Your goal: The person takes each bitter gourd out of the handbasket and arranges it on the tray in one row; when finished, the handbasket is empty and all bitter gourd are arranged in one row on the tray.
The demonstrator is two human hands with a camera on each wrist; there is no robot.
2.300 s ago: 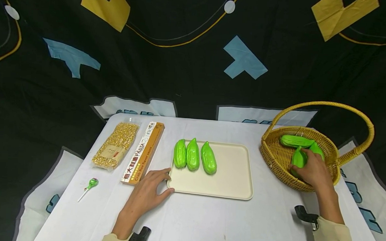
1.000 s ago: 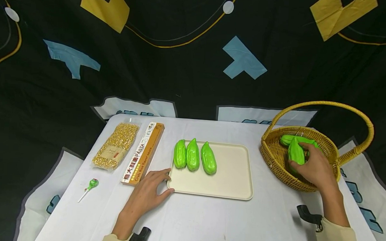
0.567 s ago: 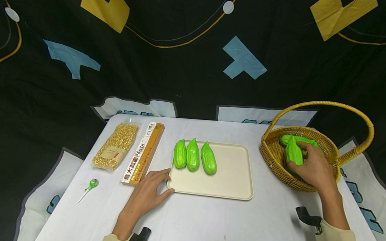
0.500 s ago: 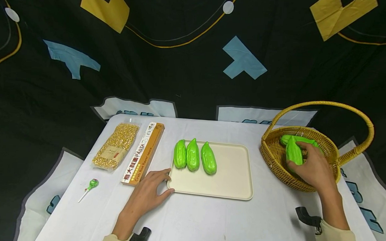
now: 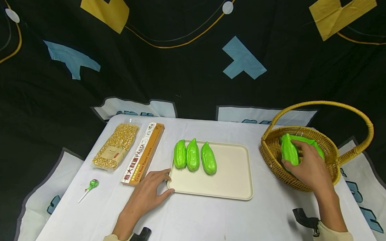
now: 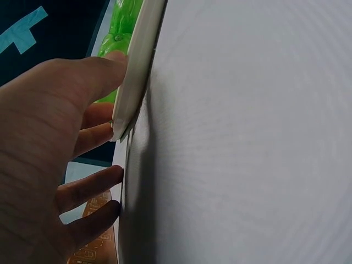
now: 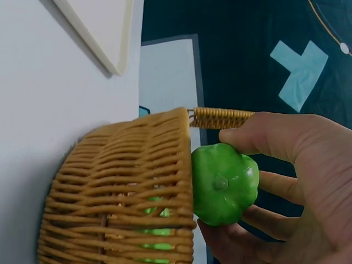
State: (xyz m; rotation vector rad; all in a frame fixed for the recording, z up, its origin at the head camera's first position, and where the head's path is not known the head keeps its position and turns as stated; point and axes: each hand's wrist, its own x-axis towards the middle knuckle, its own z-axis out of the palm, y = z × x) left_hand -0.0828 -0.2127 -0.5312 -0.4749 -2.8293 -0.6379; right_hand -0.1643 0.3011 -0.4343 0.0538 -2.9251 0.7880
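Right hand (image 5: 311, 169) is the busy one here: it's got its grip around a green bumpy veg (image 5: 289, 149), looks like a bitter melon or a fake one, thumb on one side and fingers on the other, so the grip is only as wide as the veg itself. That piece is up at the opening of the wicker basket (image 5: 272, 169), right by the rim in the right wrist view, though I can't tell if it actually touches the weave. More green pieces (image 5: 304, 139) sit in the basket behind those fingers, partly covered, and the tall handle (image 5: 324, 103) arches over the lot. Left hand (image 5: 149, 193) isn't clamped on anything, its grip is loose and spread, with the thumb and a couple of fingers against the left near corner of the cream tray (image 5: 229, 185). On that tray, three similar green veg (image 5: 193, 155) lie side by side toward the left end. Further left on the white worktop (image 5: 192, 223) there's a pasta box (image 5: 144, 154), then a clear bag of corn kernels (image 5: 117, 146), with a green lollipop (image 5: 93, 183) lying nearer the person. Black backdrop (image 5: 181, 81) behind it all.
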